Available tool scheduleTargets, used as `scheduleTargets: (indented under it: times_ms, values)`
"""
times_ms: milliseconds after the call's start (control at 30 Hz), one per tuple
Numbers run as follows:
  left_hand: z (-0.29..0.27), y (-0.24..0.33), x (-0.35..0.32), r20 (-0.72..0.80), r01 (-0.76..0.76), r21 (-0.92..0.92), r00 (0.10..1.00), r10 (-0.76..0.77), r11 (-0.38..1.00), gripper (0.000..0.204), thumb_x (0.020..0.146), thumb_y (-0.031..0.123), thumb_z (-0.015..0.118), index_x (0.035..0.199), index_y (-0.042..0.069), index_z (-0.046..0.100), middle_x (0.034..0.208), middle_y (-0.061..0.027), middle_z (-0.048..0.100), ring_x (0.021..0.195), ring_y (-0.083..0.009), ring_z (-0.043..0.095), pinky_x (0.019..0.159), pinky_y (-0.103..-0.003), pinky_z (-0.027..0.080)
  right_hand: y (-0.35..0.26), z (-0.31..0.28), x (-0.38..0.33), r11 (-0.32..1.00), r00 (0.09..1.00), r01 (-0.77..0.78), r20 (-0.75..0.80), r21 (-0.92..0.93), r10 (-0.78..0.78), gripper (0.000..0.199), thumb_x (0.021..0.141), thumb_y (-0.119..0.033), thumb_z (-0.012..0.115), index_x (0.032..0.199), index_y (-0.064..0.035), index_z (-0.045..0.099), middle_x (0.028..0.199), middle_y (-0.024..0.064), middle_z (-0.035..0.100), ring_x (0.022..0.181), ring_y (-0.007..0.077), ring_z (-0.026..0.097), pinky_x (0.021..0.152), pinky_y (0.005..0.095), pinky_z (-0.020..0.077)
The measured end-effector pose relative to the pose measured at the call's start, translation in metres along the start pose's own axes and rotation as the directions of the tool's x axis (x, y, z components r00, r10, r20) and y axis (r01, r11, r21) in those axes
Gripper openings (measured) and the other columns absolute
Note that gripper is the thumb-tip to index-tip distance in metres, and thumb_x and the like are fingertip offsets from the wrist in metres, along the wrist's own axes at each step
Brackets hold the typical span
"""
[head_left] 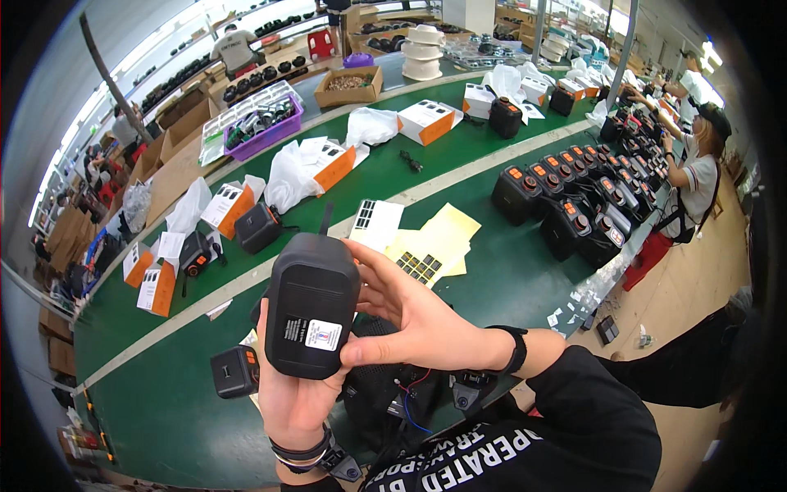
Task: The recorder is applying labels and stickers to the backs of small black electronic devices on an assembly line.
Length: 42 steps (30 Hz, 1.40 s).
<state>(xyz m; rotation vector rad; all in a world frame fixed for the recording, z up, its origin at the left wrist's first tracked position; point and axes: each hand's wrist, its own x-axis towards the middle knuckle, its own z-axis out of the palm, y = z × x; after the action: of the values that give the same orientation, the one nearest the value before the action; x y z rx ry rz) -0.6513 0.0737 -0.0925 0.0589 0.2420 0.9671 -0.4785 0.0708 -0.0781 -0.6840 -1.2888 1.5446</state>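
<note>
A black boxy device (311,287) with rounded corners and a short strap is held up in front of me. Its flat face, with a white label and some small print, is turned toward me. My left hand (297,403) is wrapped round its lower left side. With thumb and fingers, my right hand (414,324) grips its right edge; the thumb lies beside the label. Below the hands, partly hidden, is a black part with red and blue wires (410,402). Left of my left wrist stands another black device (234,371) with orange buttons.
Yellow sticker sheets (443,234) and a white sheet (379,223) lie beyond my hands. Many black devices with orange knobs (566,189) stand at the right, near a person (697,156). Orange-and-white boxes (426,123), a purple basket (262,127) and a cardboard box (348,86) line the far side.
</note>
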Motion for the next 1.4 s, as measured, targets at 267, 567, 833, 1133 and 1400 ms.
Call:
scheduleTargets:
  times_ms: [267, 567, 833, 1133, 1400]
  values:
    - [0.011, -0.019, 0.015, 0.180, -0.410, 0.652, 0.901, 0.395, 0.638, 0.058, 0.094, 0.043, 0.040, 0.133, 0.001, 0.035, 0.125, -0.0099, 0.049, 0.116, -0.0211, 0.047, 0.097, -0.036, 0.039, -0.001, -0.002, 0.002, 0.701, 0.897, 0.263, -0.099, -0.663, -0.431, 0.112, 0.060, -0.023, 0.083, 0.142, 0.0000, 0.010, 0.131, 0.0169, 0.034, 0.118, 0.0258, 0.039, 0.100, 0.0366, 0.0312]
    - [0.002, -0.010, 0.009, 0.211, -0.443, 0.710, 0.875, 0.436, 0.547, 0.050, 0.091, 0.034, 0.046, 0.127, 0.000, 0.039, 0.119, -0.0130, 0.052, 0.103, -0.0220, 0.057, 0.086, -0.036, 0.047, -0.016, -0.008, -0.006, 0.398, 0.742, 0.454, 0.092, -0.797, -0.664, 0.095, 0.062, -0.021, 0.081, 0.136, 0.0051, 0.027, 0.125, 0.0184, 0.044, 0.112, 0.0285, 0.045, 0.096, 0.0377, 0.0345]
    - [0.001, -0.009, 0.011, 0.347, -0.488, 0.644, 0.873, 0.344, 0.589, 0.056, 0.094, 0.043, 0.038, 0.133, 0.004, 0.035, 0.129, -0.0119, 0.047, 0.117, -0.0233, 0.047, 0.098, -0.039, 0.038, -0.018, -0.017, -0.002, 0.940, 0.976, 0.161, -0.093, -0.301, -0.196, 0.083, 0.068, -0.018, 0.079, 0.134, 0.0003, 0.032, 0.123, 0.0123, 0.049, 0.107, 0.0170, 0.052, 0.095, 0.0310, 0.0389]
    - [0.049, 0.028, -0.026, 0.526, -0.741, 0.657, 0.319, -0.788, 0.139, 0.080, 0.081, 0.064, 0.040, 0.110, -0.009, 0.054, 0.111, -0.0233, 0.055, 0.103, -0.0333, 0.052, 0.090, -0.043, 0.040, 0.012, -0.133, 0.110, 0.276, 0.845, -0.235, -0.337, -0.932, -0.416, 0.058, 0.058, -0.026, 0.072, 0.101, 0.0072, 0.051, 0.082, 0.0222, 0.061, 0.078, 0.0356, 0.062, 0.072, 0.0390, 0.0491]
    - [0.016, 0.000, -0.073, 0.729, -0.787, 0.354, -0.105, -0.676, 0.504, 0.069, 0.081, 0.061, 0.046, 0.106, -0.003, 0.053, 0.110, -0.0256, 0.051, 0.098, -0.0428, 0.051, 0.083, -0.046, 0.040, 0.087, -0.203, 0.186, 0.221, 0.731, -0.437, -0.487, -0.872, -0.478, 0.064, 0.063, -0.015, 0.073, 0.114, 0.0015, 0.037, 0.114, 0.0263, 0.045, 0.093, 0.0410, 0.055, 0.077, 0.0430, 0.0497]
